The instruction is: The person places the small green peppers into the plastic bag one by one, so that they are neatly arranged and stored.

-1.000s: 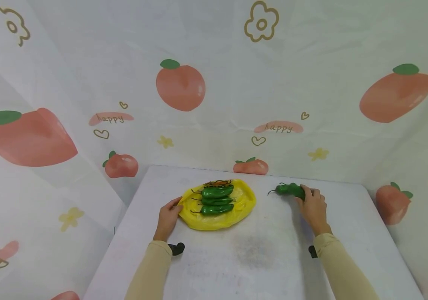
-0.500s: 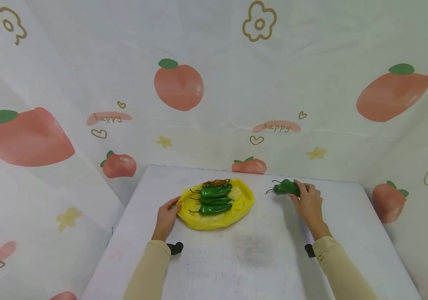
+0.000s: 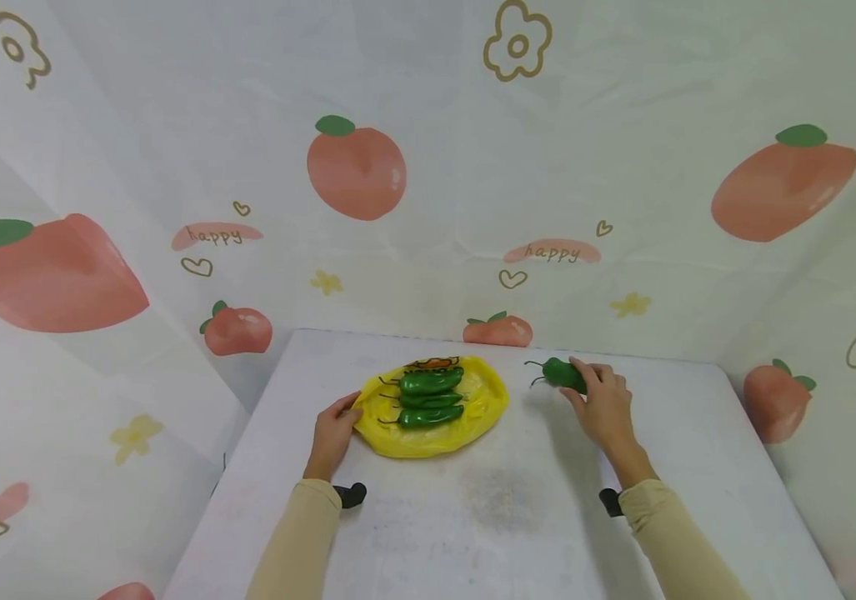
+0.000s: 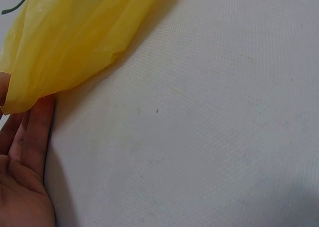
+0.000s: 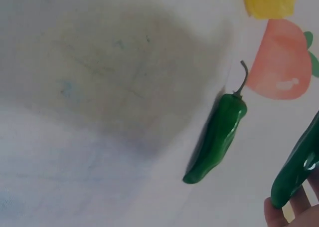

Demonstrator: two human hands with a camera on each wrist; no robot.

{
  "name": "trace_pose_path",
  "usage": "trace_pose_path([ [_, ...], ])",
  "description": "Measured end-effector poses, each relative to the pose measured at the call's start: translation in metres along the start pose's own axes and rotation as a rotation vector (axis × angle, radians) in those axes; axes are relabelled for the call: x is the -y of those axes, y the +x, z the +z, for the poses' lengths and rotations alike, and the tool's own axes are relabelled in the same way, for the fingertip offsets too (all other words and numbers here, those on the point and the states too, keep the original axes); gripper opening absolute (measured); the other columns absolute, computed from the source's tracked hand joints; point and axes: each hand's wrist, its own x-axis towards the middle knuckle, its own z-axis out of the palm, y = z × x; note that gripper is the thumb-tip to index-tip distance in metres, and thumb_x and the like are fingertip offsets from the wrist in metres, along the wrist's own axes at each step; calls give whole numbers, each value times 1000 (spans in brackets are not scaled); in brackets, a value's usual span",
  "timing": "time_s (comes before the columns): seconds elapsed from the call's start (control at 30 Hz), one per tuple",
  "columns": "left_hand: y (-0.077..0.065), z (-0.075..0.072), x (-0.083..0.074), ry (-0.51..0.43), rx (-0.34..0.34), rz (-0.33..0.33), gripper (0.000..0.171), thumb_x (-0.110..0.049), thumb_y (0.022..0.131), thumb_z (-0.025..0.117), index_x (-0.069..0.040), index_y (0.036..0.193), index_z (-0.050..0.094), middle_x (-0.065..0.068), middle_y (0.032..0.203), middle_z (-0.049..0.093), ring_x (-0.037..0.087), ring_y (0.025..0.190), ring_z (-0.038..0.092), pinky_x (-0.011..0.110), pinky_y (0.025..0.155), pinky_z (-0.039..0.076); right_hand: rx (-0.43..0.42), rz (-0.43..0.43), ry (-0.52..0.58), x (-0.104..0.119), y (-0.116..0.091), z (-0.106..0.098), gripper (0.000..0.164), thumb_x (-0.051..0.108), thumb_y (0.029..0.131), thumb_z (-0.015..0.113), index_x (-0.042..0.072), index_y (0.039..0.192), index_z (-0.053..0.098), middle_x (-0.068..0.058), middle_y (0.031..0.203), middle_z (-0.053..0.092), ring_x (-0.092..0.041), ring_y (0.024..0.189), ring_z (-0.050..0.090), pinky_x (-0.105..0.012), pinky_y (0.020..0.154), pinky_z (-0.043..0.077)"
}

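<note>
My left hand (image 3: 332,435) pinches the left edge of a yellow plastic bag (image 3: 428,450), which is spread in an oval on the table. In the left wrist view, the thumb lies over the yellow film (image 4: 75,52) and the fingers lie under it. Three green peppers (image 3: 431,417) lie side by side on the bag, stems to the left. Right of the bag, my right hand (image 3: 606,408) holds a green pepper (image 3: 561,374) above the table. Below it, another green pepper (image 5: 218,139) lies on the table, mostly hidden in the head view but plain in the right wrist view.
A white table (image 3: 503,533) carries everything, with a greyish smudge in front of the bag. White sheets printed with peaches (image 3: 356,171) rise behind it and on both sides. Dark straps show at both wrists.
My right hand has moved left with the pepper it holds, while the pepper beneath stays about where it was. The left hand and the bag have hardly moved.
</note>
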Motion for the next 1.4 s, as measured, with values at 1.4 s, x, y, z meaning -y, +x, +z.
trace_pose_path([
  [1.4, -3, 2, -1, -4, -23, -7, 42, -29, 100, 58, -25, 142, 60, 5, 150, 55, 25, 132, 50, 45, 116, 43, 48, -107, 150, 66, -10, 44, 55, 24, 88, 79, 13, 139, 61, -18, 125, 63, -43, 109, 51, -60, 92, 40],
])
